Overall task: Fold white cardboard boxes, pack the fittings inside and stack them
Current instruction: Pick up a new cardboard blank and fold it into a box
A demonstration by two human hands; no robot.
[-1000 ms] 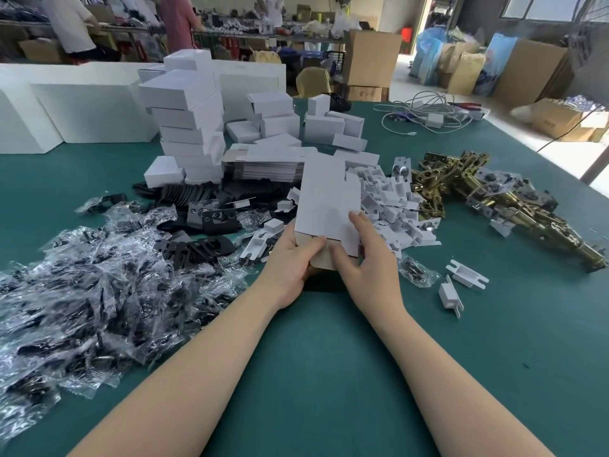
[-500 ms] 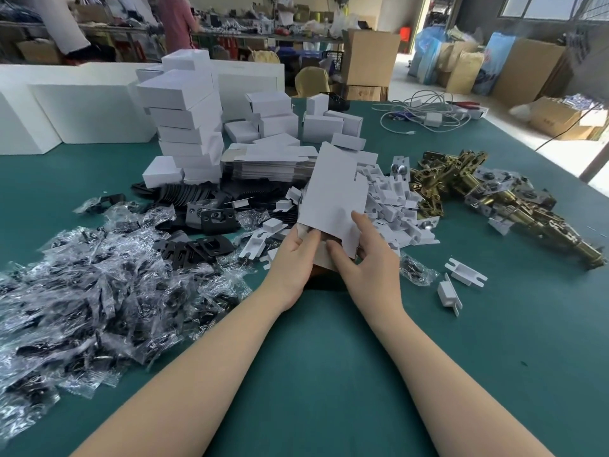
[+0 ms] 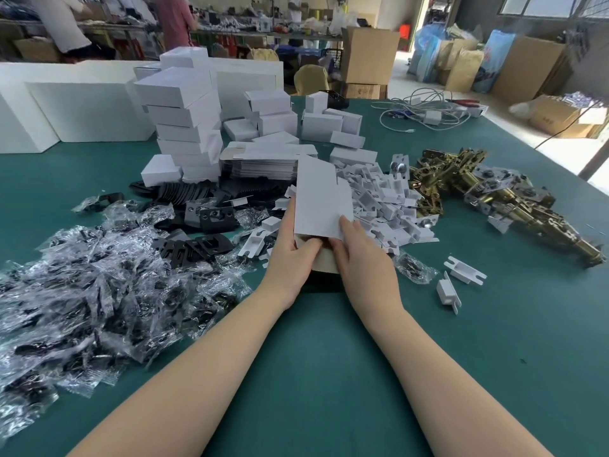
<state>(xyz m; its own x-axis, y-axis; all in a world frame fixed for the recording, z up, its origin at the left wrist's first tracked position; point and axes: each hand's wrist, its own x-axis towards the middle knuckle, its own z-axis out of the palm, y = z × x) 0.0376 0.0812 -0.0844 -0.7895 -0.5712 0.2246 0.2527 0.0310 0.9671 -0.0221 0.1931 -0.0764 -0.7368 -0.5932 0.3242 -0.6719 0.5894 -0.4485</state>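
A white cardboard box blank [image 3: 318, 199] stands nearly upright at the table's middle, its brown inner side showing at the bottom. My left hand [image 3: 290, 258] grips its lower left edge, fingers curled into the brown opening. My right hand [image 3: 361, 258] pinches the lower right part, thumb on the white face. A tall stack of folded white boxes [image 3: 184, 123] rises at the back left. Flat blanks [image 3: 263, 163] lie piled behind the held one. White plastic fittings [image 3: 382, 196] are heaped just right of it, brass fittings [image 3: 478, 189] farther right.
Clear bags of black parts [image 3: 85, 291] cover the left of the green table [image 3: 329, 374]. Loose black plates [image 3: 204, 216] lie left of my hands. Two white fittings [image 3: 458, 278] lie apart on the right. Cables [image 3: 425, 113] sit at the back; people work at a far bench.
The box blank has been raised from tilted to nearly upright and turned narrower toward me. Both hands shifted slightly up with it, and the brown opening at the bottom now shows.
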